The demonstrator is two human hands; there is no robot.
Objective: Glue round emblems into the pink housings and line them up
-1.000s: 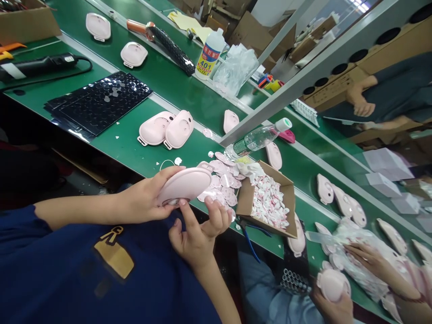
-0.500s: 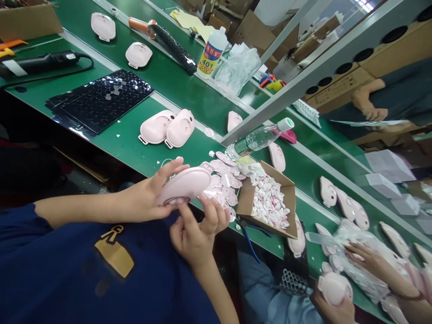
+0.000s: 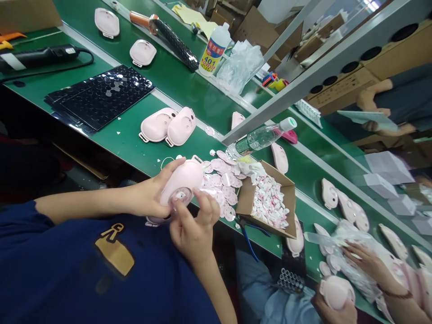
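Holding a smooth pale-pink oval plastic case (image 3: 185,174) at the near edge of the green bench (image 3: 124,143), the left hand (image 3: 161,191) is grasping its left end. The right hand (image 3: 192,227) is touching the round recess (image 3: 182,195); whether its grip is closing, I cannot tell. Probably light, stiff and slippery, the case is needing rounded-side support.

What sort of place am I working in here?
Most likely a factory or workshop assembly line: many matching pink shells along a long green bench, and a cardboard carton heaped with small printed pieces.
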